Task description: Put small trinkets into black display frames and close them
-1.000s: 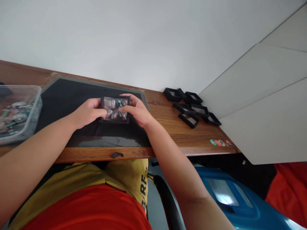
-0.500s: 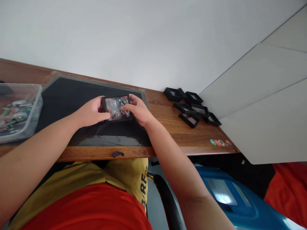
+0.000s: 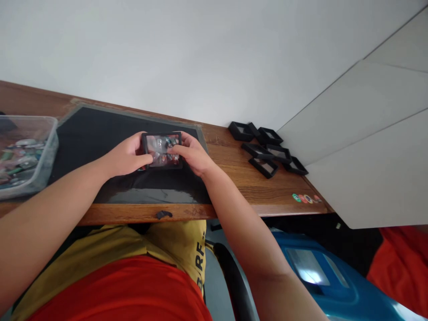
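Observation:
Between my two hands is a small black-framed box with a clear window, and small shiny wrapped pieces show through it. My left hand grips its left side, the thumb lying on the window's lower left corner. On the other side my right hand holds the right edge, its thumb pressed over the window. The fingers behind the box are hidden. Beneath it lies a black mat on the wooden table.
A clear plastic tub of small wrapped pieces stands at the left. Several black frames lie at the back right of the wooden table. Round stickers mark its front right edge. A blue plastic chair is below.
The box has tilted slightly in my hands, and the pieces seen through its window look a little different. Both hands keep their hold in nearly the same place.

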`<act>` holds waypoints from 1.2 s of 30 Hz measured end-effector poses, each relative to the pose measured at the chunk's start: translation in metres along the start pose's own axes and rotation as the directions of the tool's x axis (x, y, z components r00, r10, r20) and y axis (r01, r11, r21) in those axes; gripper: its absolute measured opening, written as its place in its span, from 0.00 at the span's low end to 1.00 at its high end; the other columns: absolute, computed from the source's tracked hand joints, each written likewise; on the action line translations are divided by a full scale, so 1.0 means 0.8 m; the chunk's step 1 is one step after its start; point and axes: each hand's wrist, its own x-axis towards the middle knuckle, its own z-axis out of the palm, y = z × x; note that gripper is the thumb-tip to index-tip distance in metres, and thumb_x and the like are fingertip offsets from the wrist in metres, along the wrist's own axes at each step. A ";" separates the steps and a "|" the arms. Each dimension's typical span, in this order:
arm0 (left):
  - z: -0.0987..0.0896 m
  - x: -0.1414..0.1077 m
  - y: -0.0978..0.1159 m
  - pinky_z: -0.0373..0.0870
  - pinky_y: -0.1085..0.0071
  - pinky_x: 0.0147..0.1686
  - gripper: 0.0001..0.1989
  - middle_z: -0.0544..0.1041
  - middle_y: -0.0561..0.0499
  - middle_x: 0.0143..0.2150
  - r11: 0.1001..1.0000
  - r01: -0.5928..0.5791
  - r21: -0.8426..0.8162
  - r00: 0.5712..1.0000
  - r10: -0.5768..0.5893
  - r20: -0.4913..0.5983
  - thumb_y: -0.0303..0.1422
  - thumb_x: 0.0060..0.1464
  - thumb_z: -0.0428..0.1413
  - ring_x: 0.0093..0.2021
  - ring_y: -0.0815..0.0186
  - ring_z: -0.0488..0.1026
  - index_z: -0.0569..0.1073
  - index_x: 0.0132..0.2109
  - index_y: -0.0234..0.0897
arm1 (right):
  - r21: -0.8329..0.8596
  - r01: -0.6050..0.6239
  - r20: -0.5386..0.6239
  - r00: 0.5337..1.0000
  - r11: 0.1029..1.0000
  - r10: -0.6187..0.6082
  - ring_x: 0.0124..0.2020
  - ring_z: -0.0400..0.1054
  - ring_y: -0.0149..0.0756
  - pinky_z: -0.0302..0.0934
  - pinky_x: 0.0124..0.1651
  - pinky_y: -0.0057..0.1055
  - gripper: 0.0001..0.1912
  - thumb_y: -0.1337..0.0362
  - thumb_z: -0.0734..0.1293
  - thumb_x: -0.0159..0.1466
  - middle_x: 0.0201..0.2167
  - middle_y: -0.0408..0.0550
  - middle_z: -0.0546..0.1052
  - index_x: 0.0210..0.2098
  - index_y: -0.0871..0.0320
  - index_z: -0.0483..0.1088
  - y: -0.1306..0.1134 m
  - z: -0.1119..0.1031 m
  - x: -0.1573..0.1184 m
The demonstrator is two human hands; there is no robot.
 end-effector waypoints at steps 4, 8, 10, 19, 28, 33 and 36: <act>-0.002 0.000 0.000 0.71 0.66 0.30 0.21 0.77 0.49 0.35 1.000 0.004 0.001 1.000 -0.004 0.014 0.37 0.37 0.65 0.34 0.58 0.75 0.71 0.41 0.41 | 0.007 -0.009 -0.008 1.000 1.000 0.009 0.33 0.73 0.32 0.71 0.39 0.30 0.25 0.66 0.78 0.45 0.33 0.36 0.80 0.42 0.54 0.73 -0.001 0.001 0.000; -0.002 -0.001 0.002 0.71 0.68 0.28 0.21 0.78 0.50 0.34 1.000 0.020 -0.009 1.000 -0.019 0.025 0.35 0.36 0.64 0.32 0.60 0.75 0.72 0.41 0.40 | 0.000 -0.001 0.002 1.000 1.000 0.001 0.33 0.73 0.32 0.72 0.40 0.30 0.26 0.65 0.79 0.45 0.33 0.36 0.80 0.43 0.53 0.72 -0.002 0.002 -0.001; -0.001 -0.002 0.002 0.72 0.68 0.27 0.22 0.79 0.49 0.35 0.999 0.034 -0.023 0.999 -0.034 0.039 0.35 0.36 0.65 0.33 0.59 0.77 0.72 0.42 0.40 | -0.009 0.001 0.006 1.000 1.000 -0.001 0.33 0.73 0.32 0.72 0.39 0.30 0.23 0.65 0.78 0.46 0.33 0.36 0.79 0.41 0.54 0.73 -0.002 0.002 -0.002; 0.001 0.000 0.001 0.75 0.69 0.22 0.25 0.79 0.49 0.36 0.999 0.047 0.014 0.998 -0.048 0.041 0.33 0.35 0.68 0.33 0.60 0.77 0.69 0.42 0.41 | -0.020 0.008 -0.004 1.000 1.000 -0.008 0.33 0.73 0.32 0.70 0.36 0.29 0.22 0.64 0.78 0.47 0.33 0.38 0.80 0.41 0.54 0.74 0.003 -0.002 0.002; 0.001 0.000 -0.003 0.76 0.69 0.23 0.25 0.81 0.48 0.39 0.999 0.052 -0.013 0.998 -0.051 0.034 0.32 0.36 0.70 0.37 0.55 0.80 0.69 0.42 0.41 | -0.033 0.005 -0.016 1.000 0.999 -0.005 0.33 0.72 0.33 0.69 0.36 0.28 0.23 0.64 0.78 0.48 0.33 0.38 0.80 0.43 0.53 0.75 0.002 -0.003 0.002; 0.001 0.002 -0.008 0.76 0.67 0.24 0.25 0.82 0.45 0.40 0.998 0.057 -0.040 0.998 -0.056 0.013 0.32 0.36 0.72 0.39 0.51 0.82 0.72 0.43 0.41 | -0.049 0.007 -0.024 1.000 0.999 -0.008 0.35 0.72 0.34 0.70 0.37 0.30 0.22 0.63 0.78 0.49 0.35 0.39 0.80 0.43 0.53 0.75 0.002 -0.004 0.001; 0.002 0.001 -0.007 0.75 0.68 0.23 0.27 0.82 0.46 0.41 0.997 0.054 -0.053 0.999 -0.053 0.010 0.32 0.35 0.72 0.39 0.52 0.81 0.72 0.44 0.41 | -0.053 0.000 -0.029 1.000 0.999 -0.002 0.33 0.71 0.33 0.69 0.36 0.30 0.21 0.63 0.78 0.49 0.34 0.39 0.80 0.42 0.53 0.75 0.001 -0.004 0.001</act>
